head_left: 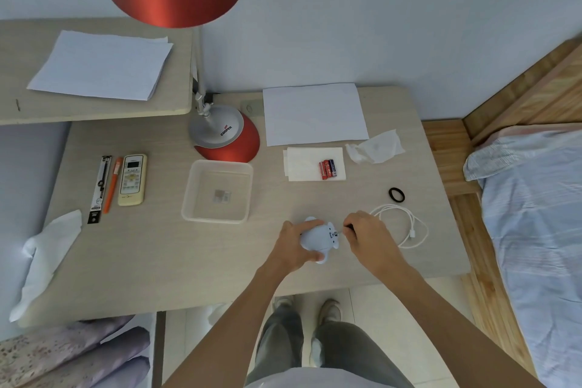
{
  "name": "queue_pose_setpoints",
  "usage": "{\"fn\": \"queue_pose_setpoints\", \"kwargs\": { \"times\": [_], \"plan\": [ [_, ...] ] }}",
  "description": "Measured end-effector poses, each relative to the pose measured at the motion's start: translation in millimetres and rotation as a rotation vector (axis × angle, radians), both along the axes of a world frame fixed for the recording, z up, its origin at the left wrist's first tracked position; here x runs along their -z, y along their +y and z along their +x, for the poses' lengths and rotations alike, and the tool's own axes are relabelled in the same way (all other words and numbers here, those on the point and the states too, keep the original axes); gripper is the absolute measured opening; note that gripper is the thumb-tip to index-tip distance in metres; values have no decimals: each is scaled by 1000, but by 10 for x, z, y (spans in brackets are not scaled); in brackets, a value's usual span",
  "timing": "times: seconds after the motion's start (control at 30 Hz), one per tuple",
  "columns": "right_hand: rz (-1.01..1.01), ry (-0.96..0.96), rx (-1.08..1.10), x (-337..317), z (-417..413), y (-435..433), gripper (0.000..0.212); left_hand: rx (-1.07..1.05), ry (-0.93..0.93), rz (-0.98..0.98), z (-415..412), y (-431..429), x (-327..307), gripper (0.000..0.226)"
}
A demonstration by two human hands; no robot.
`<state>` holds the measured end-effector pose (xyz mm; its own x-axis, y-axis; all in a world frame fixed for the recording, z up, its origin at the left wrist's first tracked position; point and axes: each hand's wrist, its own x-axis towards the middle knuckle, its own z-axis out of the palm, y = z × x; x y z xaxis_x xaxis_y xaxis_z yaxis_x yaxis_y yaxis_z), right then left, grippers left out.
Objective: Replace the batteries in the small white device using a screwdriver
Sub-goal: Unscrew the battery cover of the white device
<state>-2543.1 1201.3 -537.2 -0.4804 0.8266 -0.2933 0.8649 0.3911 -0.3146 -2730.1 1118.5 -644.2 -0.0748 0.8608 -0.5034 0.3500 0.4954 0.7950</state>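
Note:
The small white device (319, 238) rests on the desk near the front edge, and my left hand (291, 249) grips it from the left. My right hand (368, 235) pinches a thin screwdriver (345, 230) whose tip meets a small dark spot on the device's right side. The screwdriver's handle is mostly hidden by my fingers. Several red batteries (328, 168) lie on a folded white tissue (315, 164) further back on the desk.
A clear plastic tray (217, 190) stands left of the device. A white cable (406, 225) and a black ring (396, 194) lie to the right. A red lamp (225, 135), paper sheets (313, 113), a remote (132, 179) and pens (111, 184) occupy the back and left.

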Motion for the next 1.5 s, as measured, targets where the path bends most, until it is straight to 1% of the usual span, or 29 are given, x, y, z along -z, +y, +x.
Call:
{"fn": "queue_pose_setpoints", "kwargs": {
  "times": [0.17, 0.27, 0.3, 0.4, 0.53, 0.63, 0.7, 0.73, 0.8, 0.9, 1.1, 1.23, 1.27, 1.37, 1.43, 1.5],
  "plan": [
    [20, -149, -56, 15, -47, -34, 15, 24, 11, -4, 15, 46, -57, 83],
    [-59, -59, -68, -41, -31, 15, 5, 19, 3, -12, 10, 48, -72, 83],
    [-75, -46, -74, -48, -17, 37, 6, 16, 4, -15, 6, 43, -76, 83],
    [-79, -110, -104, -35, 30, 77, 4, 20, 3, -25, 8, 32, -121, 83],
    [-26, -145, -74, -3, 30, 82, 14, 25, 13, -31, 26, 36, -170, 84],
    [36, -194, -58, 15, 9, 65, 26, 26, 19, -29, 18, 34, -167, 84],
    [43, -213, -46, 15, 23, 54, 31, 25, 20, -20, 17, 30, -151, 84],
    [32, -199, -51, 22, 41, 57, 29, 22, 21, -11, 18, 30, -146, 84],
    [-4, -142, -72, 21, 72, 63, 16, 17, 17, -4, 15, 33, -135, 83],
    [-44, -134, -100, 32, 117, 54, 12, 27, 24, 0, 3, 33, -103, 84],
    [-14, -100, -75, 66, 128, 32, 3, 51, 23, 17, -16, 44, -64, 85],
    [-3, -110, -8, 67, 101, 45, 18, 57, 28, 35, -29, 51, -9, 87],
    [-9, -118, -5, 71, 107, 43, 18, 61, 31, 39, -34, 52, 10, 87],
    [-33, -110, -26, 82, 160, 15, 9, 65, 22, 36, -37, 63, 23, 85],
    [-59, -84, -37, 96, 197, -8, 18, 64, 2, 38, -47, 73, 1, 82],
    [-52, -65, -41, 104, 205, -25, 17, 62, -18, 46, -58, 72, -22, 80]
  ]
}}
